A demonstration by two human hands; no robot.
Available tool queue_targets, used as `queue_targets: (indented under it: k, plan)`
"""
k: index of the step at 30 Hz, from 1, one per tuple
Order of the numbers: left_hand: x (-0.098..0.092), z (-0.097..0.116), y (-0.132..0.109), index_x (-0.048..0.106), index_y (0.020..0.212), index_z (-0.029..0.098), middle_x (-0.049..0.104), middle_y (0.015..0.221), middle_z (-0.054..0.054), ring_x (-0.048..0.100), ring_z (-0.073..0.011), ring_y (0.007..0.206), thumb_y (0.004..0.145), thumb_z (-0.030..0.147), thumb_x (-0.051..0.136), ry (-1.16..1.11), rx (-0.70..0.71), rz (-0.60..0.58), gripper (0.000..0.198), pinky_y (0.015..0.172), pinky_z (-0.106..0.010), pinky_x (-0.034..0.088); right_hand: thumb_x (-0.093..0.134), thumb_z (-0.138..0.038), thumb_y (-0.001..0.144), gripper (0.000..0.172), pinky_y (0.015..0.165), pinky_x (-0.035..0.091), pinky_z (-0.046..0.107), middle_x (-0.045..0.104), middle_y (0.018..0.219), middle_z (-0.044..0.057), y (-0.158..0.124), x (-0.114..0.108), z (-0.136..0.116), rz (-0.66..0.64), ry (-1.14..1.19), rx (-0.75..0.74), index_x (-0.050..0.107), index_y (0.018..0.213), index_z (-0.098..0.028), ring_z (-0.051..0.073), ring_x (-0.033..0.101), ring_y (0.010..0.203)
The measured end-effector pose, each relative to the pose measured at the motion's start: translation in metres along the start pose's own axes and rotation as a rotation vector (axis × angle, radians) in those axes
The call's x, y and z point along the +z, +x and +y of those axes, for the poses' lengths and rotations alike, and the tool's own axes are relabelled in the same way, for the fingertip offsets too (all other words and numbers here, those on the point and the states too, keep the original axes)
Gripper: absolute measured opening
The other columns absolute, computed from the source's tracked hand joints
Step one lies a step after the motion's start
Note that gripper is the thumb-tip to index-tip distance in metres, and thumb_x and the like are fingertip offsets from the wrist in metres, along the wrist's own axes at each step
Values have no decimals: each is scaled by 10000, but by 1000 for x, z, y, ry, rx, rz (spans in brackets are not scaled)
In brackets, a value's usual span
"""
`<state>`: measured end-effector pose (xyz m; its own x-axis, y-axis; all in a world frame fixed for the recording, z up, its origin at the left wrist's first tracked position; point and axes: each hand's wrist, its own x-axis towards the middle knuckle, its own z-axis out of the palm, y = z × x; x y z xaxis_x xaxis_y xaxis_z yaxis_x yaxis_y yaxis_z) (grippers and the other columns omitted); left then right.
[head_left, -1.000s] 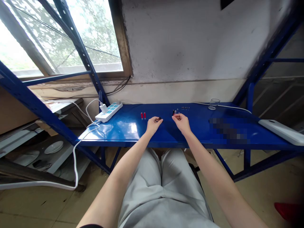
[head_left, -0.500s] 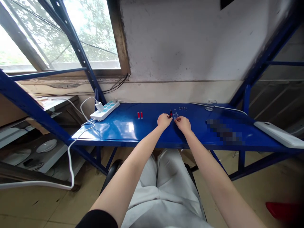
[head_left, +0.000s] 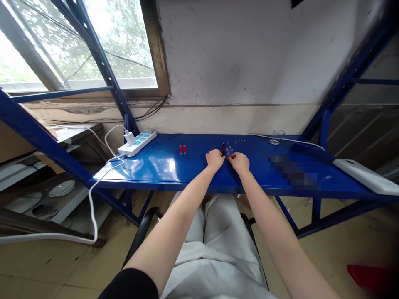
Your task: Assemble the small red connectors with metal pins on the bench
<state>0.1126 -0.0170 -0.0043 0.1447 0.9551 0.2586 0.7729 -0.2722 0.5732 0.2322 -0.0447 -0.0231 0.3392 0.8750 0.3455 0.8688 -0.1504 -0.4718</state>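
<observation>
My left hand point(head_left: 215, 158) is closed in a pinch over the blue table. At its fingertips a small black-and-red cylinder point(head_left: 223, 148) stands upright, seemingly in its grip. Just to the right, my right hand point(head_left: 239, 160) is pinched beside a group of small clear tubes point(head_left: 229, 150). What lies between its fingertips is too small to make out. Left of my hands, two small red cylinders with pale ends point(head_left: 182, 150) stand side by side. Behind the clear tubes sits a row of several tiny metallic pieces point(head_left: 240, 141).
A white power strip point(head_left: 137, 143) with a plug and cable occupies the left end of the blue table point(head_left: 199, 176). Toward the right are a clear glass point(head_left: 277, 137), a blurred dark object point(head_left: 291, 172) and a white flat device point(head_left: 366, 176). Blue metal posts frame both sides.
The view has shifted slightly. Both hands stay close together at the same spot, with only slight finger movement; the red cylinders and metallic pieces keep their places.
</observation>
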Motion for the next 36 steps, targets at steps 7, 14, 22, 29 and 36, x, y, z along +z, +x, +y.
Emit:
queue_targets:
  k: [7, 14, 22, 29, 36]
  plan:
    - [-34, -17, -11, 638, 922, 148, 636, 930, -139, 581, -261, 926, 750, 353, 600, 24, 158, 47, 270, 827, -339, 399, 512, -404, 773, 293, 666, 402, 311, 634, 740, 58, -12, -11, -6, 101, 85, -30, 594, 942, -178, 203, 593, 711]
    - [-102, -62, -38, 254, 1370, 112, 618, 927, -184, 605, -294, 904, 852, 322, 432, 340, 81, 11, 587, 787, -343, 416, 389, -379, 840, 287, 631, 375, 281, 511, 601, -4, -23, -21, -14, 293, 292, -163, 530, 982, -173, 158, 504, 579]
    - [-116, -86, -20, 147, 1405, 72, 624, 941, -223, 604, -314, 930, 876, 356, 347, 437, -71, 32, 633, 780, -347, 422, 402, -364, 835, 245, 605, 382, 269, 482, 583, -13, -27, -20, -15, 303, 351, -188, 530, 945, -187, 154, 495, 566]
    - [-106, -97, -10, 225, 1376, 60, 612, 957, -258, 600, -355, 938, 899, 323, 260, 412, -90, -3, 546, 752, -390, 429, 402, -372, 842, 239, 586, 385, 264, 495, 604, -6, -31, -21, -15, 283, 381, -211, 529, 932, -191, 150, 491, 569]
    - [-97, -101, -2, 460, 1171, 101, 617, 915, -214, 614, -304, 907, 900, 217, 269, 358, -34, 44, 351, 741, -347, 426, 393, -368, 855, 229, 609, 399, 275, 491, 600, -10, -33, -24, -17, 305, 386, -247, 521, 921, -189, 141, 485, 554]
